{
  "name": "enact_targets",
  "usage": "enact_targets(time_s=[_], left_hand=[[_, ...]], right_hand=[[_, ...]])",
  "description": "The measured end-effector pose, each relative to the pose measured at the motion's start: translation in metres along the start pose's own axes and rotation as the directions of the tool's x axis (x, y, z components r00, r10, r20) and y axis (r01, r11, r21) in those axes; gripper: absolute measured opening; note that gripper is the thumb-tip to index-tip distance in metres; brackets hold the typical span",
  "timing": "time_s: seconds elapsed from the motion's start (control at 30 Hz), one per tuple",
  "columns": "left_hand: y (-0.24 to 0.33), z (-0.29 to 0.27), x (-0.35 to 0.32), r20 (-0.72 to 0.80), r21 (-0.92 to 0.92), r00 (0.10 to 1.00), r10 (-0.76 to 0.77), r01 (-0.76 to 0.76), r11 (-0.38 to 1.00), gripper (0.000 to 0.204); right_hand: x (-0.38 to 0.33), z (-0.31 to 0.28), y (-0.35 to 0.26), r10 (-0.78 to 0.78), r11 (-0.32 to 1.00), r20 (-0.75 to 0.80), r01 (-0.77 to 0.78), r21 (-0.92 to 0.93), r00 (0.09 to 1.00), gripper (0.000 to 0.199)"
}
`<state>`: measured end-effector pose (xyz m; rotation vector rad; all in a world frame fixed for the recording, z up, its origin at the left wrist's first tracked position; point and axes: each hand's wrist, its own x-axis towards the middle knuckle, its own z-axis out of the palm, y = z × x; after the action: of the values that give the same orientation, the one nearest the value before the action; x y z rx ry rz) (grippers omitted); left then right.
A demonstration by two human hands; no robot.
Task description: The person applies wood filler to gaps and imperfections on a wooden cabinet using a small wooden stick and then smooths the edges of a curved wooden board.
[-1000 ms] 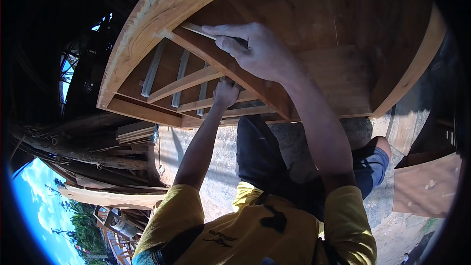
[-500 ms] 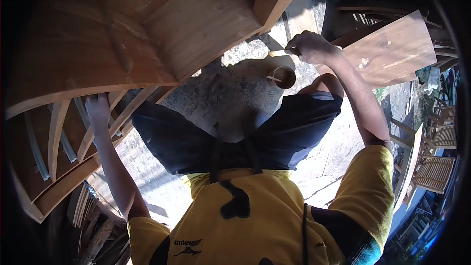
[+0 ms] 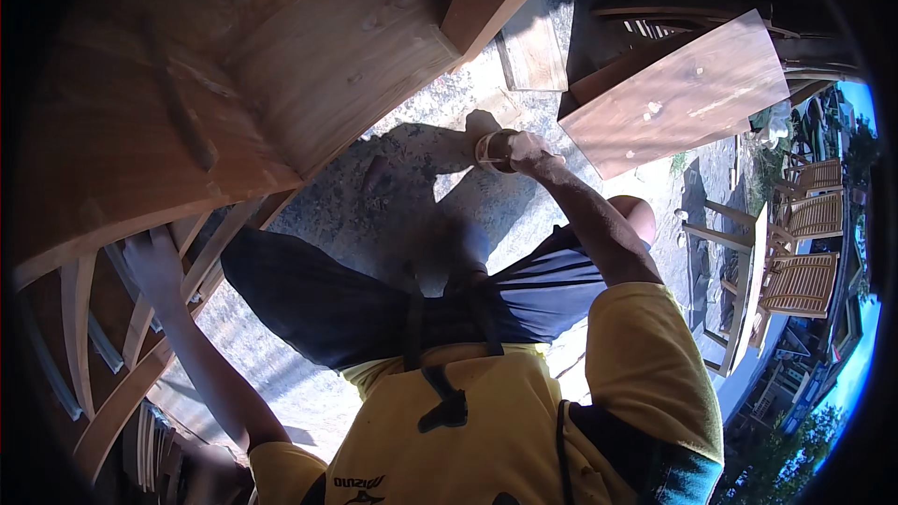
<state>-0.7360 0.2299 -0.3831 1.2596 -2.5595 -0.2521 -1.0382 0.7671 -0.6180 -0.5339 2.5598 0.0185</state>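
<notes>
My left hand reaches up to the curved edge of a large reddish-brown wooden piece. Its fingers look stretched out and slightly apart, touching the wood beside the narrow curved ribs; their tips are partly hidden. My right hand is closed at the mouth of a small round can on the ground. The pale-tipped brush that it held shortly before is now hidden by the hand and the can.
A flat wooden panel lies at the right, with a smaller board beyond the can. Slatted wooden chairs and a light wooden frame stand farther right. Wood pieces are stacked at lower left.
My right hand has come down and left to the can, and the brush tip has gone out of sight. The view has shifted; my left hand stays at the wooden piece.
</notes>
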Motion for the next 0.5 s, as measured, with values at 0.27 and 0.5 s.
enact_targets(time_s=[0.27, 0.5], left_hand=[[0.008, 0.008, 0.001, -0.021, -0.017, 1.0, 0.022, -0.022, 1.0, 0.055], [0.007, 0.004, -0.001, -0.027, 0.006, 0.999, 0.021, -0.021, 1.0, 0.055]], right_hand=[[0.013, -0.011, 0.029, -0.036, 0.995, 0.159, 0.019, 0.102, 0.987, 0.023], [0.006, -0.033, 0.072, -0.068, 0.789, 0.419, -0.209, 0.578, 0.905, 0.026]])
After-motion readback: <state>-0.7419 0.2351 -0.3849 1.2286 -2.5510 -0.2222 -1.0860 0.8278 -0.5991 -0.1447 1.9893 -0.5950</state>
